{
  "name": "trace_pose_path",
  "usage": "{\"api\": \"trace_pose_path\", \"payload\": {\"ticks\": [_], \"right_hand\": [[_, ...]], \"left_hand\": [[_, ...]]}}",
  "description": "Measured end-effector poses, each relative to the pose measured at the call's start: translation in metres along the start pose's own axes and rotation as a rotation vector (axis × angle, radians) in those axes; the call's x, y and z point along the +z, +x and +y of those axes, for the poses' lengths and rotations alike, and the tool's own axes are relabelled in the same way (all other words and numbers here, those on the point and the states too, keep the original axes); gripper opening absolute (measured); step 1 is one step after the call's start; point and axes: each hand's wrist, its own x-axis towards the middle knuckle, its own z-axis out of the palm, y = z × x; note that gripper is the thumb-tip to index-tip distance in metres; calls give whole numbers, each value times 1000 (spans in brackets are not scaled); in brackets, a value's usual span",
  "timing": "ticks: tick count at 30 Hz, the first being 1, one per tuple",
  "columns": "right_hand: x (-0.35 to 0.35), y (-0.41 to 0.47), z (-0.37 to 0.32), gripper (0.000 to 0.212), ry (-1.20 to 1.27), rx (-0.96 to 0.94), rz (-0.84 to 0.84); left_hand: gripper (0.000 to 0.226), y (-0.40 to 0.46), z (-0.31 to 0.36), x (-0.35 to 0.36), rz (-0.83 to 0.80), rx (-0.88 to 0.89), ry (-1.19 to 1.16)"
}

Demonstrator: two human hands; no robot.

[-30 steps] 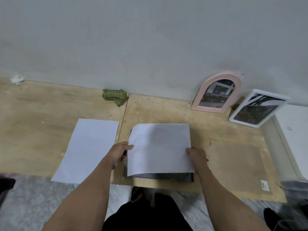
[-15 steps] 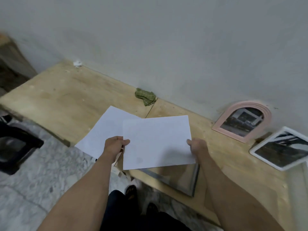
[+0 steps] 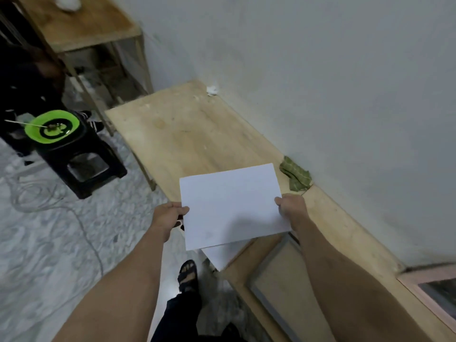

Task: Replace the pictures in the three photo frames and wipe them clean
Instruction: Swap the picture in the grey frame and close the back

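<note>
Both hands, L (image 3: 170,216) & R (image 3: 290,208), pinch the white sheet (image 3: 232,206), now lifted off the grey frame (image 3: 276,275) — I judge old pic's out, swap next.

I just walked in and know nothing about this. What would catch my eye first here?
A blank white sheet held up in the middle, the left hand and right hand each pinching a side edge. Beyond it, a crumpled green cloth lies on the wooden bench against the wall. Far left, a bright green plate sits on a black stool.
</note>
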Motion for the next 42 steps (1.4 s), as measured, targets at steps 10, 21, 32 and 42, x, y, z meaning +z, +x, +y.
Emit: {"api": "trace_pose_path", "payload": {"ticks": [10,21,32,42], "right_hand": [[91,116,-144,17,-183,-182,-53],[141,164,-196,33,-330,-253,-84],[99,150,-120,15,-505,-234,-258],[66,131,-44,24,-569,-186,-306]], "left_hand": [[11,114,49,-47,140,-91,-42],[22,152,50,-53,202,-90,197],[38,82,1,-35,48,-296,230],[25,32,-38,5,48,-277,185]]}}
